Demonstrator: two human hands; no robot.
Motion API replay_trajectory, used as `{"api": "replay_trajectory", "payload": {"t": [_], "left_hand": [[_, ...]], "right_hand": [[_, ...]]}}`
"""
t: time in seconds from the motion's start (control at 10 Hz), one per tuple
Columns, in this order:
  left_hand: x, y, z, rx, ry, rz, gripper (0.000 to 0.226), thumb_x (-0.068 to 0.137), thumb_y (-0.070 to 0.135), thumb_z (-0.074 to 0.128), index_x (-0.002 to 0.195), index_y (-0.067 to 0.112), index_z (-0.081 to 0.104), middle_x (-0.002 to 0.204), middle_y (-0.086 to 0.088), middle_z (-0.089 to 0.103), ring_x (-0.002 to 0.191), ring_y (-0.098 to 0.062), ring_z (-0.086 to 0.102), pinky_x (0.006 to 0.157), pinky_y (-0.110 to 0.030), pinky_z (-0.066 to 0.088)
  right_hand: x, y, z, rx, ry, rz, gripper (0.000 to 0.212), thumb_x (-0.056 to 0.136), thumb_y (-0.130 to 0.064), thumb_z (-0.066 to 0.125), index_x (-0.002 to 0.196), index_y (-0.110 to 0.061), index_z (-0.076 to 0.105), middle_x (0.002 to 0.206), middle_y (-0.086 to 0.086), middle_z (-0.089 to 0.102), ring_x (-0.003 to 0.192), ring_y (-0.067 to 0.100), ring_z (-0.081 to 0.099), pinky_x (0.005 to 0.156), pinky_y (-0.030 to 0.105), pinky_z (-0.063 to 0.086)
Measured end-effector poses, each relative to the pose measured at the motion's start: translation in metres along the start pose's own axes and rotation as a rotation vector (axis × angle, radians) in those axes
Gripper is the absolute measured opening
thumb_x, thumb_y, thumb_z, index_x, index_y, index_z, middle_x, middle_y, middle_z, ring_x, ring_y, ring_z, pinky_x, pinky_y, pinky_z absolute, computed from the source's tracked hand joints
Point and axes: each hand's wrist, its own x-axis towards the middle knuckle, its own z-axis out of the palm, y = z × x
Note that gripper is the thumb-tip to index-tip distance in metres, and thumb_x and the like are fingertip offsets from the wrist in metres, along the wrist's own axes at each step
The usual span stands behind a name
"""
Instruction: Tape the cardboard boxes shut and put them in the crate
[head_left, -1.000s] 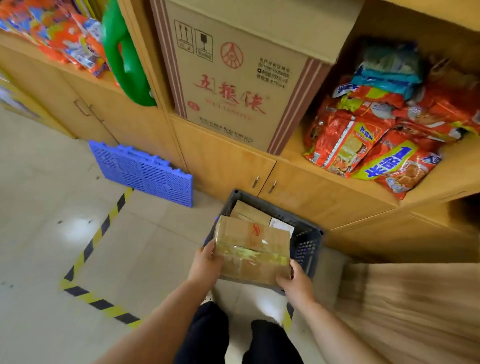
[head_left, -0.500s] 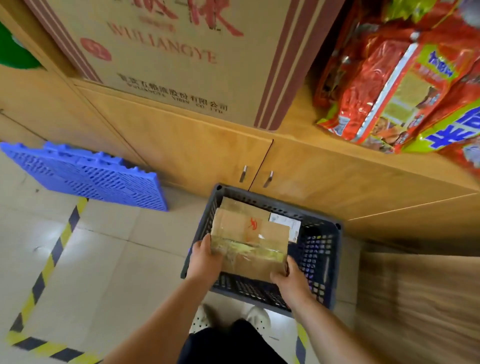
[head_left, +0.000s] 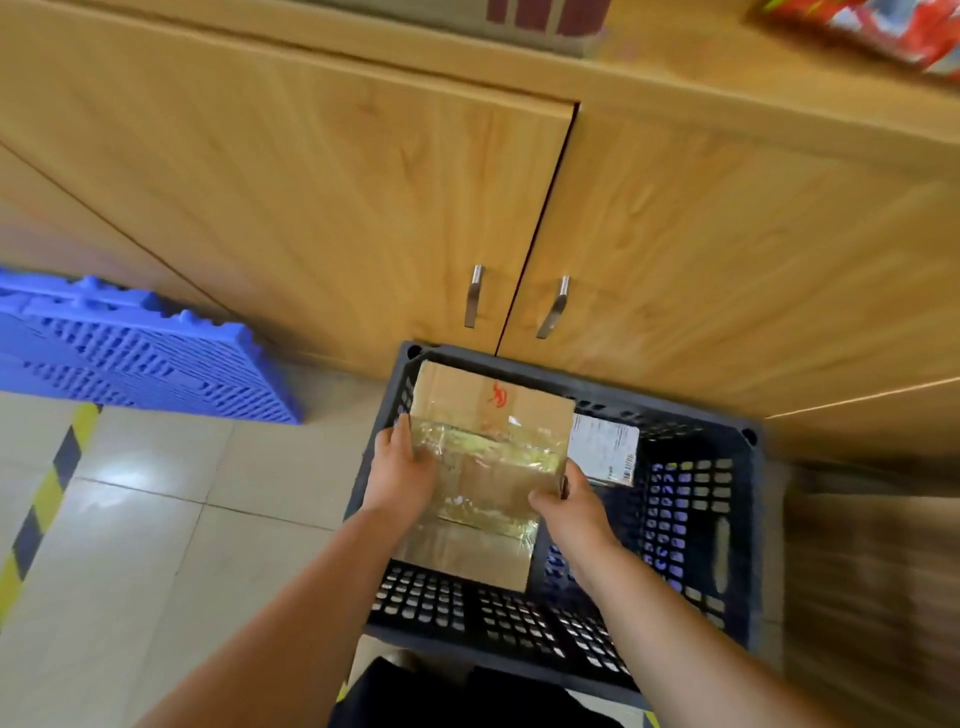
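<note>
The taped cardboard box (head_left: 483, 499) is hiding whatever is carrying the white label (head_left: 602, 449), its print showing too small to read. The top edge is cutting off blurred red packets (head_left: 919, 36).

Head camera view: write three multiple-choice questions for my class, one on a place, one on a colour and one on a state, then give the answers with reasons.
1. Where does the crate stand?
A. On the floor in front of the cabinet doors
B. On a shelf
C. On a table

2. What colour is the grid panel at the left?
A. Green
B. Blue
C. Red

3. How is the cardboard box just now?
A. Lying untouched on the floor tiles
B. Flaps standing open
C. Taped, held by the left hand and right hand over the crate

Answers:
1 A: its far rim lies just below the two door handles.
2 B: the plastic is plainly blue.
3 C: shiny tape crosses its top and a hand grips each side.
</note>
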Motion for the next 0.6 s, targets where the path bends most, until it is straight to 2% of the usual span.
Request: {"api": "replay_trajectory", "payload": {"t": [0.1,0.2,0.3,0.4,0.5,0.6], "left_hand": [[0.005,-0.006,0.005,0.006,0.000,0.021,0.070,0.092,0.011,0.038,0.151,0.030,0.006,0.146,0.002,0.022,0.095,-0.013,0.042,0.061,-0.020,0.039],[0.006,-0.014,0.009,0.030,-0.005,0.058,0.078,0.092,0.004,0.041,0.151,0.031,-0.001,0.148,0.003,0.020,0.082,-0.004,0.041,0.055,-0.012,0.032],[0.006,-0.016,0.010,0.045,-0.001,0.061,0.080,0.092,0.002,0.041,0.151,0.032,-0.003,0.149,0.003,0.020,0.076,0.001,0.042,0.054,-0.012,0.031],[0.005,-0.012,0.008,0.103,0.014,0.055,0.079,0.092,0.001,0.040,0.151,0.028,-0.004,0.149,0.000,0.021,0.087,-0.008,0.043,0.060,-0.016,0.036],[0.000,-0.007,0.007,0.164,0.016,0.060,0.079,0.092,0.001,0.039,0.151,0.025,-0.007,0.148,-0.002,0.023,0.093,-0.013,0.044,0.071,-0.025,0.041],[-0.006,0.001,0.000,0.198,0.017,0.049,0.077,0.092,0.005,0.039,0.151,0.023,-0.007,0.150,-0.003,0.020,0.107,-0.023,0.049,0.078,-0.031,0.043]], "right_hand": [[0.007,0.002,0.005,-0.031,0.014,-0.039,0.078,0.091,-0.011,0.060,0.152,-0.028,0.015,0.152,0.001,0.034,0.125,0.021,0.048,0.091,0.029,0.047],[0.009,0.007,0.008,-0.111,0.039,-0.067,0.082,0.090,-0.010,0.060,0.152,-0.026,0.010,0.154,0.001,0.029,0.130,0.021,0.043,0.088,0.022,0.039],[0.009,0.013,0.009,-0.150,0.023,-0.096,0.084,0.090,-0.008,0.060,0.152,-0.028,0.007,0.154,-0.001,0.028,0.130,0.020,0.042,0.088,0.021,0.037],[0.009,0.015,0.008,-0.150,-0.012,-0.099,0.088,0.090,-0.008,0.061,0.152,-0.031,0.003,0.153,-0.004,0.030,0.126,0.018,0.046,0.085,0.020,0.039],[0.008,0.016,0.001,-0.172,-0.073,-0.100,0.091,0.090,-0.007,0.061,0.151,-0.033,0.000,0.154,-0.005,0.028,0.106,0.008,0.050,0.067,0.007,0.042],[-0.001,0.012,-0.006,-0.176,-0.072,-0.063,0.092,0.090,-0.009,0.062,0.151,-0.034,-0.003,0.154,-0.002,0.029,0.094,0.007,0.054,0.064,0.014,0.047]]}}
